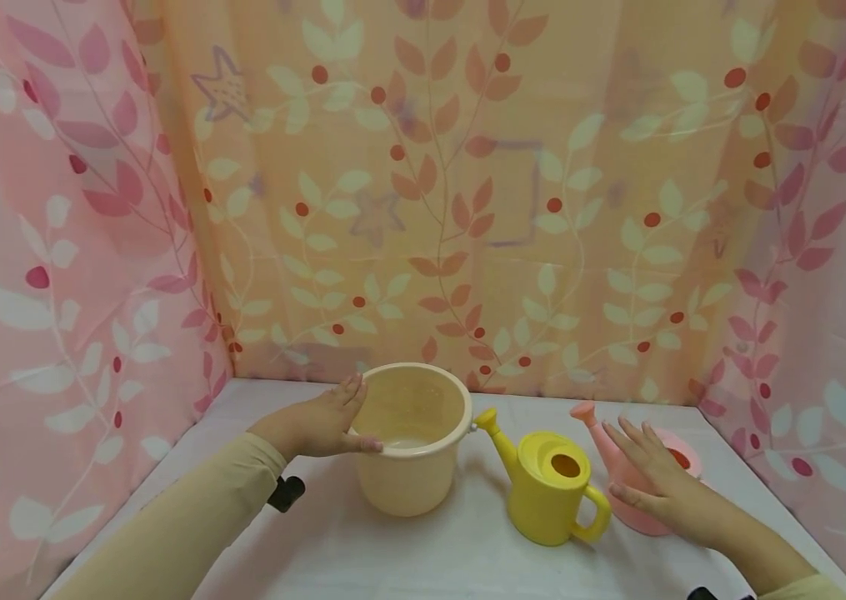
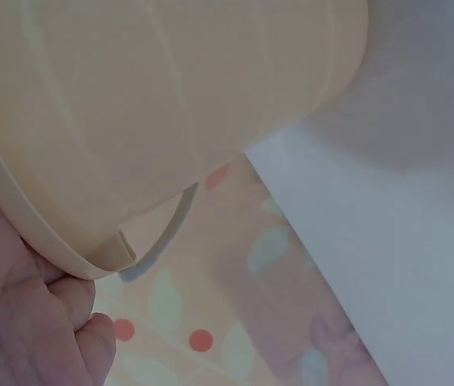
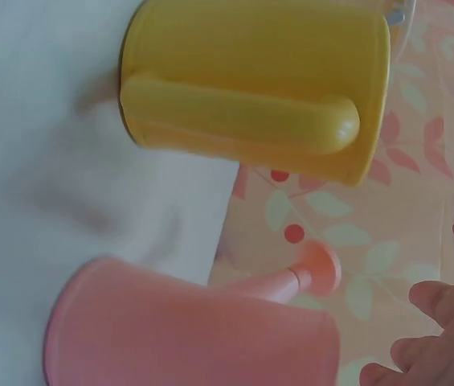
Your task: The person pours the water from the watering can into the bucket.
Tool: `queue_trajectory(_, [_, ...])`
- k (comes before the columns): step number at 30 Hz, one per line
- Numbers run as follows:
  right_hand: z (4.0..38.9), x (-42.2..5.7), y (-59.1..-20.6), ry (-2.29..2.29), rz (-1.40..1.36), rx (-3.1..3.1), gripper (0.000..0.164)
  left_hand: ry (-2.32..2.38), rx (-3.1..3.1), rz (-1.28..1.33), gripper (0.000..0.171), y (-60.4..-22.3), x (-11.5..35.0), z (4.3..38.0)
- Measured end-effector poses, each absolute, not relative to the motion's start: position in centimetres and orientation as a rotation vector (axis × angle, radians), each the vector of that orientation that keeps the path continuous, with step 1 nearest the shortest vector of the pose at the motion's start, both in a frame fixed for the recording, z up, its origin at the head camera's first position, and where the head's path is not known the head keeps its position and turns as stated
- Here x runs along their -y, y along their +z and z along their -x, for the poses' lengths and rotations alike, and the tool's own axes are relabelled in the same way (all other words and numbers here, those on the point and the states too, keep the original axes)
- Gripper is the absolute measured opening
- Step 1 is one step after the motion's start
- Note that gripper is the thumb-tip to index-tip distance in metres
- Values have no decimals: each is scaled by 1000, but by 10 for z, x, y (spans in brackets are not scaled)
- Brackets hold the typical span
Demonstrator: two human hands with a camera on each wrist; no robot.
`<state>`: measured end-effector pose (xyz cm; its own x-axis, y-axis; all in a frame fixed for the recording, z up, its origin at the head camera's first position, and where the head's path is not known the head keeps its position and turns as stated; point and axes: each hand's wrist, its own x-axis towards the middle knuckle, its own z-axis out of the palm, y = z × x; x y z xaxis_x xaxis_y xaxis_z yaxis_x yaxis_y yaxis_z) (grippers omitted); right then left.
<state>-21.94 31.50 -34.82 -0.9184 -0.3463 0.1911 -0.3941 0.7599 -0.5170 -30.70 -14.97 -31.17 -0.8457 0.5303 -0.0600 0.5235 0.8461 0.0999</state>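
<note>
Floral curtains (image 1: 438, 192) in orange and pink wall in the white table (image 1: 362, 554) beyond both hands and out past either arm. At the left hand (image 1: 317, 423), the cream bucket (image 1: 407, 487) stands upright just to its right; the fingers are fairly straight and the thumb lies along the near rim, so the hand rests against the bucket's edge instead of wrapping it. From the left wrist, the bucket's handle (image 2: 162, 241) shows beyond that hand's fingertips. The right hand (image 1: 666, 486) is spread, fingers apart, over the near side of the pink watering can (image 3: 186, 334); in the right wrist view its fingertips stand apart from the can, though whether the palm touches cannot be told. To the left of the right hand is the yellow watering can (image 1: 543, 500), upright, its spout reaching toward the left hand and ending just beside the bucket's rim. White tabletop runs between the two cans, on the near side of the bucket, and leftward under the left forearm. Past the fingertips of both hands, the table's back edge runs close behind the bucket.
</note>
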Motion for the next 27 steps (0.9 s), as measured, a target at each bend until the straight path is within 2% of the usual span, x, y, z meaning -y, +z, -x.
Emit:
queue_trajectory(13, [210,-302,-370,1060,-582,2813,71,49,-2945,-875,109,-310,148,307])
queue_trajectory(20, [212,-303,-392,1328,-685,2688,66,28,-2967,-884,110,-314,149,310])
queue_trajectory(27, [212,-302,-404,1604,-499,2806,68,30,-2958,-874,109,-314,150,308])
